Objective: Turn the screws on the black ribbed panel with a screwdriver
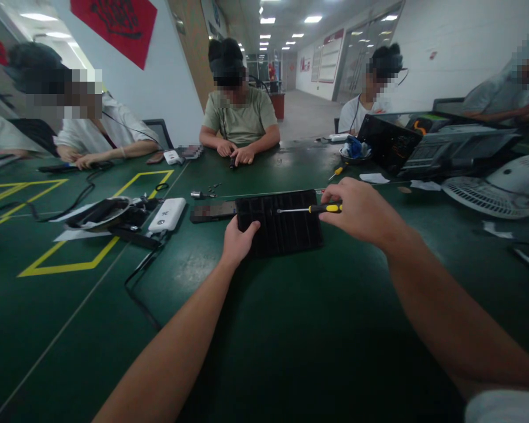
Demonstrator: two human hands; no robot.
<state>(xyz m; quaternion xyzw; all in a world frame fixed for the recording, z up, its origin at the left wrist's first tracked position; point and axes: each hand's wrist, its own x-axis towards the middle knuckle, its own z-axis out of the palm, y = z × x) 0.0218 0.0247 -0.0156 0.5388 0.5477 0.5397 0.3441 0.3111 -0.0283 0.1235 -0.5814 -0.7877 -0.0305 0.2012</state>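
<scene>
A flat black ribbed panel (286,232) lies on the green table (291,329) in front of me. My left hand (237,241) grips the panel's near left corner, fingers curled over its edge. My right hand (361,210) is closed on a screwdriver (311,208) with a yellow and black handle. Its thin shaft points left and lies over the panel's top, the tip near the middle.
A phone (212,211) lies left of the panel, beside a white power bank (167,214), cables and a headset (103,212). Small screws and metal parts (203,192) sit behind. Another screwdriver (337,171), a bowl, opened laptops (449,147) and a fan grille (498,188) stand right. Several people sit around.
</scene>
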